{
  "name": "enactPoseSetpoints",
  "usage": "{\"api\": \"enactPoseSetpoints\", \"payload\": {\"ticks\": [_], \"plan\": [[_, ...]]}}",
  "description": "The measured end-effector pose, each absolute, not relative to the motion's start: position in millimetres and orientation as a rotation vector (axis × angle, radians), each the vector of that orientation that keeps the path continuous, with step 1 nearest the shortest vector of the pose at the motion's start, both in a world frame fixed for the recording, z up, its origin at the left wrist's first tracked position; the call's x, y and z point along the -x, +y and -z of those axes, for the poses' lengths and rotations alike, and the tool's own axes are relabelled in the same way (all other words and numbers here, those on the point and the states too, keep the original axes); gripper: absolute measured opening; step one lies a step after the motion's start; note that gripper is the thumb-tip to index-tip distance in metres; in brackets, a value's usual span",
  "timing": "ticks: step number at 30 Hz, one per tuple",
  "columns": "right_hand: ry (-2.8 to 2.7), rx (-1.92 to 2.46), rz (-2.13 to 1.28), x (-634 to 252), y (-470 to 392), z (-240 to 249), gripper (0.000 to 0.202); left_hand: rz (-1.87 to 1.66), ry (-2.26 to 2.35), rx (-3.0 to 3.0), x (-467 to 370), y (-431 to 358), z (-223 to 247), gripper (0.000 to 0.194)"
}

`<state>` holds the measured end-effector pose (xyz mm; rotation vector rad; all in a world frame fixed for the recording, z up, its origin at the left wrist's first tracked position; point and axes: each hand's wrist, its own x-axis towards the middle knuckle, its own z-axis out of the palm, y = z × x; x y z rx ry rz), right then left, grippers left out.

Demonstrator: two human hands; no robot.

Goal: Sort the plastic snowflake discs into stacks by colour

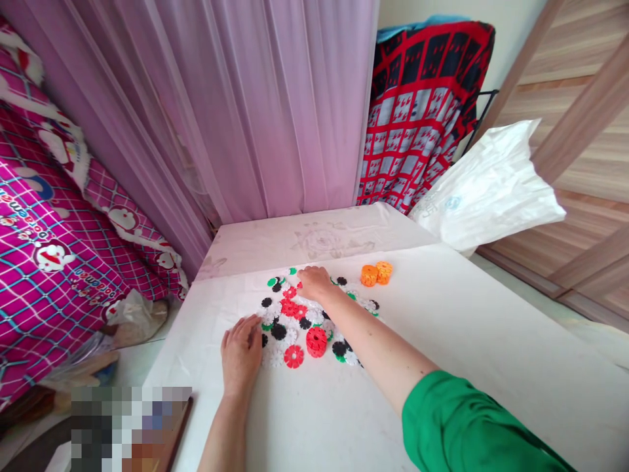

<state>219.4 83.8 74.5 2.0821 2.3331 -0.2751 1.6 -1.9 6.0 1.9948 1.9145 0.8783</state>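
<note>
Flat notched discs in red, white, black and green lie scattered over the middle of the white table. A stack of red discs (pixel 316 342) stands at the near side of this spread, beside a single red disc (pixel 293 356). Two orange stacks (pixel 369 275) stand side by side to the right. My right hand (pixel 314 283) reaches over the far part of the spread, fingers bent down; its fingertips and anything under them are hidden. My left hand (pixel 242 342) rests at the left edge of the discs, its fingers bent; its grip is unclear.
Beyond the white surface lies a flower-patterned cloth (pixel 322 241). A white plastic bag (pixel 491 190) leans at the table's right back corner. A purple curtain (pixel 295 111) hangs behind, and a pink patterned blanket (pixel 88 242) is at the left.
</note>
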Motion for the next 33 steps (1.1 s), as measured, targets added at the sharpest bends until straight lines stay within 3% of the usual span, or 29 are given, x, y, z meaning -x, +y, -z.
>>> {"api": "enactPoseSetpoints", "payload": {"ticks": [18,23,28,33], "plan": [[2.394,-2.104,0.417,-222,86,-75,0.039,-0.898,1.912,-2.005,-2,-2,-5,0.028],[2.484,-2.225,0.478,-244,50,-79,0.035,-0.873,1.917,-2.006,-3,-2,-6,0.030],[2.809,-2.285,0.990,-255,-21,-80,0.031,-0.857,1.920,-2.027,-4,-3,-7,0.030],[2.892,-2.141,1.050,-253,-53,-81,0.037,-0.845,1.926,-2.044,-4,-4,-8,0.031]]}}
